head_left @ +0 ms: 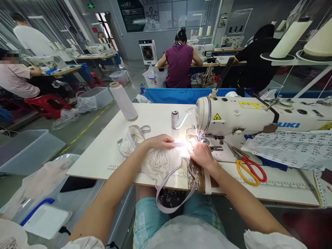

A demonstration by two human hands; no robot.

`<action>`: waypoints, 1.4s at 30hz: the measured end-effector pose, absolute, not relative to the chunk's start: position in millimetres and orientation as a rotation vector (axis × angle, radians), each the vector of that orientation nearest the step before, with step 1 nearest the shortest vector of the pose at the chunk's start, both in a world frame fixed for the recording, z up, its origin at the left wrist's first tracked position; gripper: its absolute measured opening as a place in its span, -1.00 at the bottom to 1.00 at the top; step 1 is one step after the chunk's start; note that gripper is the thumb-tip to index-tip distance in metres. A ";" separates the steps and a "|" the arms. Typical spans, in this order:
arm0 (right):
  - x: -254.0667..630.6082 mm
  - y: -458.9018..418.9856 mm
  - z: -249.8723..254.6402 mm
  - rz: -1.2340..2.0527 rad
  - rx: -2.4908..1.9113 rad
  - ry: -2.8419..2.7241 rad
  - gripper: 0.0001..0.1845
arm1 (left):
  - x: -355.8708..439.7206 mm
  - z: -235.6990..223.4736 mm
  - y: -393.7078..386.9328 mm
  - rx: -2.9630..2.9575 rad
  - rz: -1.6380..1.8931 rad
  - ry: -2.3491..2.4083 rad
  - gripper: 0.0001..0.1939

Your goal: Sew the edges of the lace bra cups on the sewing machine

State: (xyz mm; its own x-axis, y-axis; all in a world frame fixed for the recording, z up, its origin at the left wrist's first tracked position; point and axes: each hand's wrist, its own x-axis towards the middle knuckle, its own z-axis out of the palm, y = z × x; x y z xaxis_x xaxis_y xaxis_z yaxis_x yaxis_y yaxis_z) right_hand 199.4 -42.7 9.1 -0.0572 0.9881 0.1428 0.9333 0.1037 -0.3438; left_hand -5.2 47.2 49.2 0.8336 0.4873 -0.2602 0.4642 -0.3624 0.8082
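A pale lace bra lies over the front of the white sewing table, one strap looping down past its edge. My left hand pinches the bra's edge band just left of the needle area. Close to the presser foot, my right hand has its fingers closed on the same piece; bright lamp glare hides the fingertips. The white sewing machine stands directly behind and right of my right hand. Another part of the bra, with a cup and strap, rests beyond my left forearm.
Scissors with red and yellow handles lie right of my right hand, beside a written sheet. A thread cone and a small spool stand on the table. Plastic bins sit at left; co-workers sit beyond.
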 end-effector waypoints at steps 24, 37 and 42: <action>184.1 -63.0 12.4 0.413 -1.101 -1.874 -0.87 | 6.8 31.1 42.6 1.695 0.285 0.807 -0.71; 184.7 -40.1 -16.6 0.659 -1.342 -1.771 -0.80 | 4.4 26.5 38.2 1.593 0.320 1.046 -0.69; 185.7 -37.8 -16.6 0.632 -1.419 -1.781 -0.80 | 2.6 25.7 39.1 1.554 0.307 0.943 -0.71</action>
State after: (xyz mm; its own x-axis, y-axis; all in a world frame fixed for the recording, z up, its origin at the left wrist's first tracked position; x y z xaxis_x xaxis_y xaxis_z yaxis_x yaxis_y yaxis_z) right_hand 185.7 -37.8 -16.6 -0.0950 0.9625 0.2543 0.5867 0.2605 -0.7667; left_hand 2.6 39.1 25.7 0.6327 0.7077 -0.3145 0.3866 0.0632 0.9201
